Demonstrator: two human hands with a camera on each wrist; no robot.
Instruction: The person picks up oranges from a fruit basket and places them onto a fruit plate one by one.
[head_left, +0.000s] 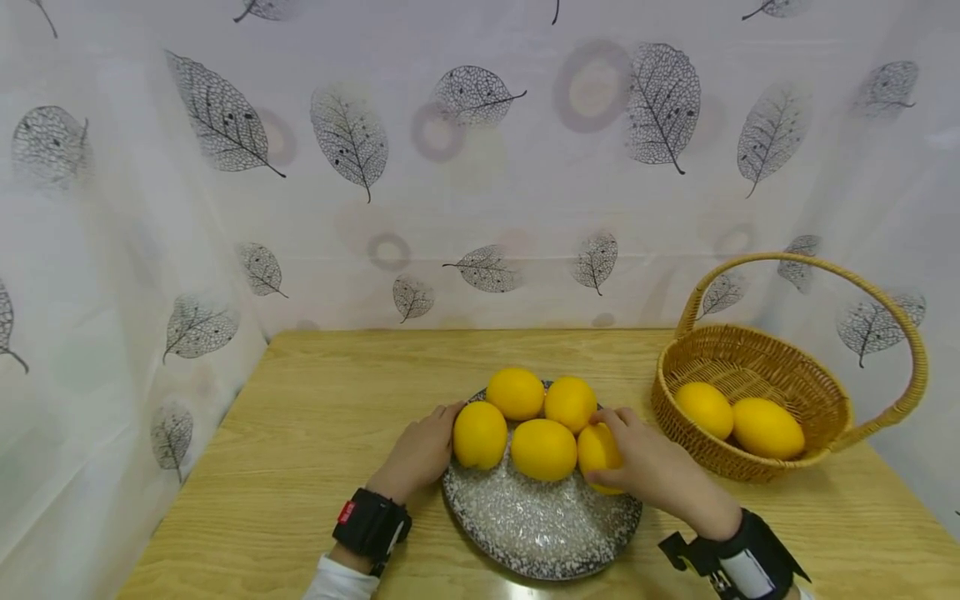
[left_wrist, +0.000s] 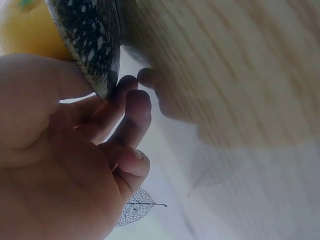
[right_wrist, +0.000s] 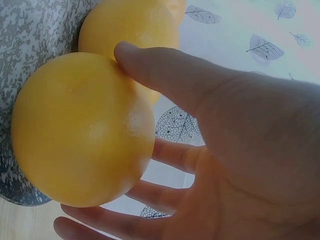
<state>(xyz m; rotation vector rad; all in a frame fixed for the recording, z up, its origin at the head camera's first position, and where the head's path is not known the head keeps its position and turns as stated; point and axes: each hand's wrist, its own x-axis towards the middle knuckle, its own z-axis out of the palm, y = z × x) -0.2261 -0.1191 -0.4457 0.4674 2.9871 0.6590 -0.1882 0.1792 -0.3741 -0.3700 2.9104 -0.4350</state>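
Note:
A round speckled grey plate (head_left: 540, 533) with a dark rim carries several plump yellow lemons (head_left: 543, 450), grouped toward its far half. My left hand (head_left: 422, 450) holds the plate's left edge beside the leftmost lemon (head_left: 480, 435). In the left wrist view, the thumb lies over the rim (left_wrist: 95, 55) and the fingers reach to its underside. At the plate's right edge, my right hand (head_left: 648, 462) grips the rightmost lemon (head_left: 597, 454), partly covering it. The right wrist view shows the thumb and spread fingers around this lemon (right_wrist: 82, 130), with the plate (right_wrist: 40, 30) beyond.
To the right on the wooden table (head_left: 322, 400) stands a wicker basket (head_left: 750, 337) with a tall arched handle (head_left: 911, 350). Two lemons (head_left: 767, 427) lie inside it. A leaf-patterned curtain (head_left: 495, 183) hangs behind the table and along its sides.

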